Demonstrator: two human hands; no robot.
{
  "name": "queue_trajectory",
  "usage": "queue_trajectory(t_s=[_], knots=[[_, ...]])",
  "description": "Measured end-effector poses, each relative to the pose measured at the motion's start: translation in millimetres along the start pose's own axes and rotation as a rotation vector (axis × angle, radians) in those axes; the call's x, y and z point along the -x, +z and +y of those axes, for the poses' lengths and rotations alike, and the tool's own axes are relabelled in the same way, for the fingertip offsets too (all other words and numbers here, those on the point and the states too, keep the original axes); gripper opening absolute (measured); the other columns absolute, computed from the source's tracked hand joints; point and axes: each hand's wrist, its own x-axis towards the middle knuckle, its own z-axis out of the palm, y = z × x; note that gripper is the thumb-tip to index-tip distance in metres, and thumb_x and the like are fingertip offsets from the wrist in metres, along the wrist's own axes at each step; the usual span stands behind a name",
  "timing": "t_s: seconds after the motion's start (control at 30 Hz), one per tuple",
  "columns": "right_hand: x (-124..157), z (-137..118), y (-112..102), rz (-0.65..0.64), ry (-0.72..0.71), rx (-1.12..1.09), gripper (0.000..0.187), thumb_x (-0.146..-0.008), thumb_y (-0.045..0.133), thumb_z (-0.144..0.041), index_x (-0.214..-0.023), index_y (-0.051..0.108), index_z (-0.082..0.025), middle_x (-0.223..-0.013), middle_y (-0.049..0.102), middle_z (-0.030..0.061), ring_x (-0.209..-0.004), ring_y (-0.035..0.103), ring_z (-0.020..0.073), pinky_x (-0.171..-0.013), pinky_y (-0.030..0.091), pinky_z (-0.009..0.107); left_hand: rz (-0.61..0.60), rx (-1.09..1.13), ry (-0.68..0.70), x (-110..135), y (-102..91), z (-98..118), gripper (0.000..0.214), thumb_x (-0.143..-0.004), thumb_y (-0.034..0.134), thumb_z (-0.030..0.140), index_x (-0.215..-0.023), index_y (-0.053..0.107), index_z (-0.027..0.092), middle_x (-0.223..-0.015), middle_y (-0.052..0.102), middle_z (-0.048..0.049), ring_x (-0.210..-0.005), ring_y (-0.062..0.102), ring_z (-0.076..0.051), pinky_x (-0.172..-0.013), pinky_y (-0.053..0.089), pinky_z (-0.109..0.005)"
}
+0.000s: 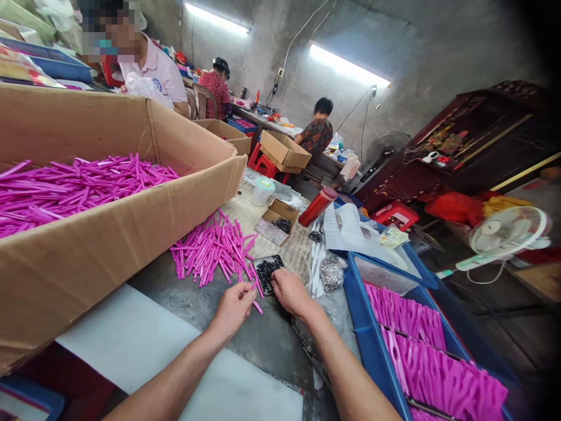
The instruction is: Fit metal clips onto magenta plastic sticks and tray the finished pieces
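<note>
My left hand (235,307) is closed in a pinch on a slim pink plastic strip, whose tip shows at the fingertips. My right hand (289,287) reaches to the edge of a small dark tray (268,292) full of tiny black parts (267,271). Its fingers are drawn together over the parts, and what they pinch is too small to make out. Just beyond my left hand lies a loose pile of pink strips (210,248) on the worktable. One more strip (258,307) rests between my hands.
A large cardboard box (175,213) of pink strips stands at left. To the right, a blue crate (372,345) holds rows of pink pieces. A small carton (263,228), a red flask (318,206) and a lidded tub (263,192) stand behind the tray. Several people sit farther back.
</note>
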Motion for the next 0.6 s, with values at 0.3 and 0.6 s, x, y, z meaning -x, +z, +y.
queue_trajectory(t_s=[0.3, 0.6], knots=[[16.9, -16.1, 0.8, 0.177, -0.152, 0.006, 0.013, -0.080, 0.040, -0.014, -0.078, 0.053, -0.015, -0.076, 0.053, 0.0046, -0.072, 0.046, 0.0160, -0.062, 0.026, 0.027, -0.017, 0.032, 0.001, -0.7, 3.6, 0.6, 0.022, -0.065, 0.051, 0.033, -0.054, 0.042, 0.016, -0.038, 0.026, 0.0103, -0.033, 0.020, -0.004, -0.034, 0.013, -0.017], [27.2, -27.9, 0.2, 0.252, -0.255, 0.035, 0.015, -0.080, 0.039, -0.014, -0.073, 0.052, -0.014, -0.071, 0.051, 0.0055, -0.068, 0.044, 0.0163, -0.061, 0.024, 0.028, -0.069, 0.054, -0.001, 0.9, 2.4, -0.2, 0.025, -0.065, 0.052, 0.033, -0.051, 0.038, 0.017, -0.038, 0.027, 0.0094, -0.034, 0.020, -0.004, -0.034, 0.012, -0.017]])
